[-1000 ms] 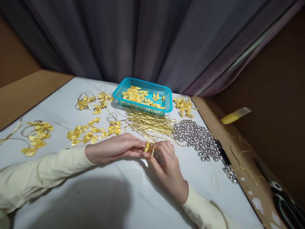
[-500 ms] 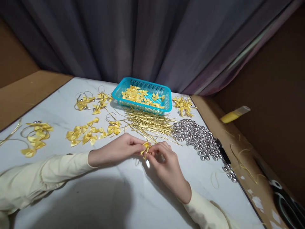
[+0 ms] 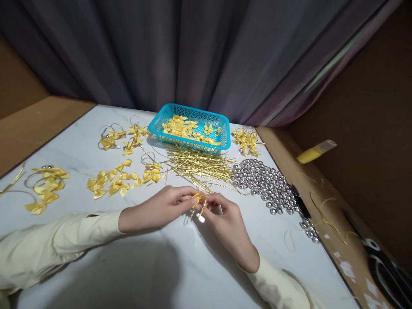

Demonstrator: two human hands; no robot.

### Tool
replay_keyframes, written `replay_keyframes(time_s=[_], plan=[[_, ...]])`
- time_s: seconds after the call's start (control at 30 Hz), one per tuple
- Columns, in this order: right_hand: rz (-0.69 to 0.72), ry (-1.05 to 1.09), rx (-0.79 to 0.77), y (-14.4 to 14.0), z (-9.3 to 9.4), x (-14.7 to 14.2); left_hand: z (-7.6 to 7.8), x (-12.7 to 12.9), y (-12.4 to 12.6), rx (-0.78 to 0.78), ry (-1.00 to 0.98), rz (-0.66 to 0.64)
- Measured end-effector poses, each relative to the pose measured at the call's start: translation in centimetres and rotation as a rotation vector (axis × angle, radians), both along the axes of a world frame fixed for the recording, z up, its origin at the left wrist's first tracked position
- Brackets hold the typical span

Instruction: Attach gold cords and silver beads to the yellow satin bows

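A person in cream sleeves pinches a yellow ribbon bow [image 3: 197, 197] between both hands, just above a white marbled surface [image 3: 212, 274]. The left hand [image 3: 161, 208] closes thumb and fingertips on the bow's side; the right hand [image 3: 227, 223], fingers curled, grips the gold cord [image 3: 203, 208] at the bow, the cord's strands hanging below the fingertips. Exactly how the cord passes around the bow is hidden by the fingers.

Beyond the hands, a blue perforated basket [image 3: 225, 136] holds a heap of yellow bows [image 3: 177, 126], thickest toward its left side, with a few apart on the right. Gold cord lengths [image 3: 202, 167] lie strewn in front of it, beside a spread of small round silver pieces [image 3: 264, 184]. Loose bows [image 3: 117, 182] rest to the left of the cord lengths.

Half a second earlier, the held bow shows a broad yellow wing; now only a narrow strip of it appears between the fingers, and the gold strands dangle more plainly. The basket remains in place.
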State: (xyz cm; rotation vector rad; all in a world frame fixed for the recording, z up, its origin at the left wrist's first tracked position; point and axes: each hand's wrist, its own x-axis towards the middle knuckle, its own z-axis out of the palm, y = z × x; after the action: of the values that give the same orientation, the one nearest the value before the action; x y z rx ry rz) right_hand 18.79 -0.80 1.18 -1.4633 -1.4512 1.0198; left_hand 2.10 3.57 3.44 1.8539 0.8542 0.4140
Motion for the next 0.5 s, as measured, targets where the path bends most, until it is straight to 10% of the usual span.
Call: replay_keyframes(time_s=[0.5], plan=[[0.185, 0.021, -0.205, 0.47, 0.68, 0.52, -1.12, -0.23, -0.54, 0.447, 0.091, -0.038]])
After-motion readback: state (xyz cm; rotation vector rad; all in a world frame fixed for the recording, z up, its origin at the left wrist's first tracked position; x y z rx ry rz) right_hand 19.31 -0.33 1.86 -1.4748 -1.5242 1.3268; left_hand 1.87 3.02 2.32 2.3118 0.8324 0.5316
